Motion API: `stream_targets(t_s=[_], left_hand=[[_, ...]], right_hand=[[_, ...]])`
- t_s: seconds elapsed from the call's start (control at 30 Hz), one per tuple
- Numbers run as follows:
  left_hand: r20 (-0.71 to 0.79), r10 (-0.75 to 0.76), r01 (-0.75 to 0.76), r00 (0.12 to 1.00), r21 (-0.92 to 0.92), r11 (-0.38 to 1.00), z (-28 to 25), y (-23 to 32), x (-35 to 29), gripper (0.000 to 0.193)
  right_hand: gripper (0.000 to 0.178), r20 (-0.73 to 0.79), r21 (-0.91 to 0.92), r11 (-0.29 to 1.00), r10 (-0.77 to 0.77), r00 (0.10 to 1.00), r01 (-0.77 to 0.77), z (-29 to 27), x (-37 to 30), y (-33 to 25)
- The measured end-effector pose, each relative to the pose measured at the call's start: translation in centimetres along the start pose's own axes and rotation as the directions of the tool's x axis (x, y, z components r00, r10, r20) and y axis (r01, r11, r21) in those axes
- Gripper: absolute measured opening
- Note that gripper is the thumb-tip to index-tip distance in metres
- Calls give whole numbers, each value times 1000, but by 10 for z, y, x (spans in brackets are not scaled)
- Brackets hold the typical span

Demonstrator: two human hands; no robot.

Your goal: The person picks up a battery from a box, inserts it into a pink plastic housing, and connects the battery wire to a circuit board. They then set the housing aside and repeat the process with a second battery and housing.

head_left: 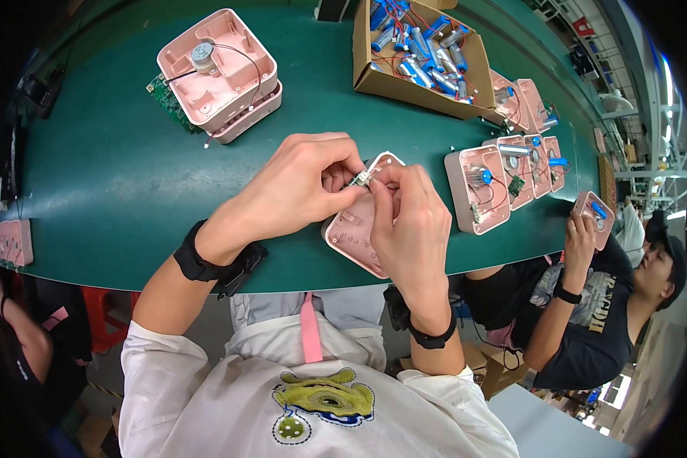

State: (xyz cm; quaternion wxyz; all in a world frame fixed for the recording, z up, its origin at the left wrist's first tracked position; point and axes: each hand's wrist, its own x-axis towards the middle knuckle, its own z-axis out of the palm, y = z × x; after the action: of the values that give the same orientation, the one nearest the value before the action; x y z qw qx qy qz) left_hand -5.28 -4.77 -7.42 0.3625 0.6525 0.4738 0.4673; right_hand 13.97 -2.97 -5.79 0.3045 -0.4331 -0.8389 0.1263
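Note:
At the table's near edge lies an open pink plastic housing (353, 231), its hollow side up. Over its far end, my left hand (307, 177) pinches a small circuit board (362, 179) with a pale connector on it. From the other side my right hand (411, 217) closes its thumb and fingertips on the same board. My fingers cover most of the board, and my right hand hides part of the housing. Whether the board touches the housing, I cannot tell.
Stacked pink housings (229, 76) with a motor and a green board (168, 105) stand far left. A cardboard box (427, 90) holds blue wired batteries (416, 70). Several fitted housings (477, 187) line the right. Another person's hand (580, 235) holds a housing (594, 217).

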Motion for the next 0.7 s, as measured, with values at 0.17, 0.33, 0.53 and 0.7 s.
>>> stream_targets(t_s=[0.17, 0.33, 0.53, 0.7], left_hand=[[5, 72, -72, 997, -24, 997, 2, -4, 6, 21], [-9, 84, -84, 996, -8, 996, 6, 0, 12, 18], [46, -213, 218, 976, -148, 965, -6, 2, 14, 17], [29, -204, 206, 978, -126, 970, -7, 6, 13, 20]], right_hand=[[10, -35, -32, 999, -2, 999, 1, 2, 3, -3], [13, -11, -50, 999, 17, 1000, -17, -12, 8, 2], [22, 159, -277, 957, -49, 986, 92, -105, 60, -2], [23, 262, -571, 808, 11, 965, 146, -146, 180, 82]])
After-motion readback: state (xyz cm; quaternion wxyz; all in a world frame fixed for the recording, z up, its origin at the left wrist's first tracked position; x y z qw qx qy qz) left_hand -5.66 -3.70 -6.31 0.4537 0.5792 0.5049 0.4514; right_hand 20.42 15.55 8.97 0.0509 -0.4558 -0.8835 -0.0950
